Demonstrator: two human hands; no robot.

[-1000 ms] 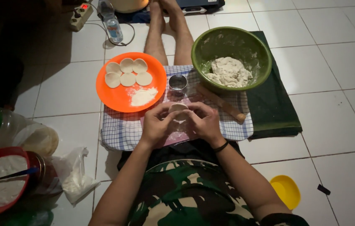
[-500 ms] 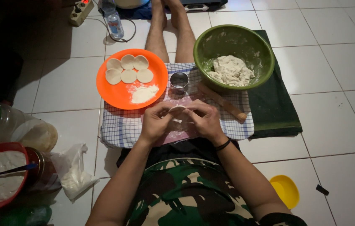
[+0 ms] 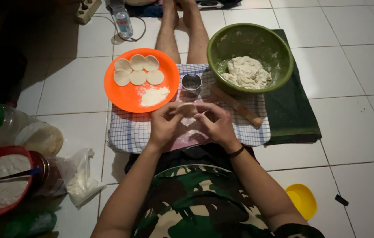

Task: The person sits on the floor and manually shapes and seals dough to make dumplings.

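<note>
Fingertips of both hands are pinching a small round disc of dough (image 3: 187, 109) from either side: the left hand (image 3: 164, 126) is grasping its left rim, the right hand (image 3: 217, 125) its right rim, and the disc is being held just above the checked cloth (image 3: 125, 132), near the cloth's middle. A pale pink board (image 3: 191, 137) is lying on the cloth directly beneath the hands.

Just beyond the disc, a small metal ring cutter (image 3: 191, 82) is standing upright on the cloth. A wooden rolling pin (image 3: 236, 105) is lying at an angle toward the cloth's right edge, its upper end near the green bowl (image 3: 279, 48), which is holding a lump of dough (image 3: 246, 72) and overlapping the cloth's far right corner. An orange plate (image 3: 123, 94) is covering the far left corner, carrying five dough rounds (image 3: 137, 70) and a heap of flour (image 3: 154, 95).

The near left part of the cloth is showing bare checks, as is a strip along its near right edge. A dark green mat (image 3: 293, 119) is extending past the right edge onto the tiled floor (image 3: 363, 132). On the floor to the left, a red bowl of flour (image 3: 1, 185) and a plastic bag (image 3: 79, 178) are sitting well apart from the hands; a yellow lid (image 3: 302, 200) is lying to the right.
</note>
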